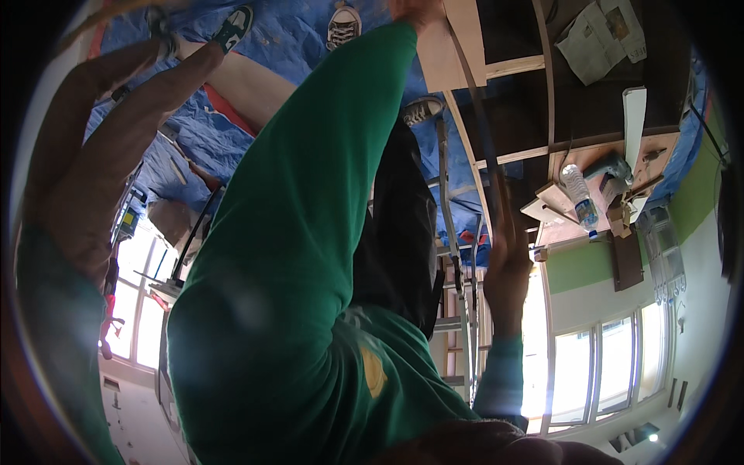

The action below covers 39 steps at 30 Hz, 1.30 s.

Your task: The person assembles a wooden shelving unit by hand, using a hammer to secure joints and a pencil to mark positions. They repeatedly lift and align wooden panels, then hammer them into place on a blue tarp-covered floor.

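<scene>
My left arm in a green sleeve reaches to the top of the view. My left hand is beside a pale wooden board, partly cut off by the frame, with its fingers not visible. At the right, my right hand is raised and somewhat blurred, closed around the near end of a long, thin, dark strip. The strip runs away from that hand past the board's right edge, across a wooden frame with dark compartments.
A stepladder stands close to my body. On a panel at the right lie a plastic bottle, a power drill and wood offcuts; newspaper lies beyond. Blue sheeting covers the floor. Another person's legs are at the left.
</scene>
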Motion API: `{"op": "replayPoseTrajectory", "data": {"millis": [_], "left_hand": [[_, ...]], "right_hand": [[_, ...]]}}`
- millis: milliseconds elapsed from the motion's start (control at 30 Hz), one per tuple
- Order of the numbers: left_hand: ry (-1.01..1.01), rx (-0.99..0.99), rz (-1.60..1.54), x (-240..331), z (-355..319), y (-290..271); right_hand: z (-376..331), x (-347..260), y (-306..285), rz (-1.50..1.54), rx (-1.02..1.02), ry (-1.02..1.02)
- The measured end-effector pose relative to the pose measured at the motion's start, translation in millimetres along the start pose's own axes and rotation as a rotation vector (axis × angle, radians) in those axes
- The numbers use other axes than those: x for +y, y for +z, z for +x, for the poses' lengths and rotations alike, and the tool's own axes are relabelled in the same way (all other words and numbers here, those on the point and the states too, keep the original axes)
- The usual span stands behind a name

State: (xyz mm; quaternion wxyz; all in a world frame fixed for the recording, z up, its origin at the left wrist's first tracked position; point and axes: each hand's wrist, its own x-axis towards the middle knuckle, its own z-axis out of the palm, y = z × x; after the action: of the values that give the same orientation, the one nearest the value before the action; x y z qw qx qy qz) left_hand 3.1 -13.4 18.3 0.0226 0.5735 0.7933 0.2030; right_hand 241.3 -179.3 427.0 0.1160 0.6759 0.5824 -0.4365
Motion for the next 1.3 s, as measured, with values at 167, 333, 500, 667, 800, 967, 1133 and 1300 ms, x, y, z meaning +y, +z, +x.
{"op": "replayPoseTrajectory", "data": {"millis": [167,333,500,667,800,967,1133,1300], "left_hand": [[-0.016,-0.075,-0.028,-1,-7,9],[-0.024,-0.046,-0.04,-4,7,16],[-0.018,-0.036,0.035,0,-18,17],[-0.063,-0.088,-0.026,-1,-5,13],[-0.047,-0.099,-0.019,1,-2,7],[-0.03,-0.029,-0.007,5,-1,21],[-0.029,-0.026,0.062,-9,-8,22],[-0.031,-0.038,0.007,2,-8,12]], "right_hand": [[26,6,5,-0.045,-0.098,0.022],[175,23,91,0.114,0.139,-0.198],[90,-1,39,0.014,-0.051,-0.001],[-28,12,-24,-0.145,-0.128,0.076],[123,42,65,-0.116,-0.05,-0.14],[192,5,85,0.05,0.084,-0.174],[9,15,4,-0.155,-0.129,-0.077],[11,31,9,-0.065,-0.086,-0.017]]}}
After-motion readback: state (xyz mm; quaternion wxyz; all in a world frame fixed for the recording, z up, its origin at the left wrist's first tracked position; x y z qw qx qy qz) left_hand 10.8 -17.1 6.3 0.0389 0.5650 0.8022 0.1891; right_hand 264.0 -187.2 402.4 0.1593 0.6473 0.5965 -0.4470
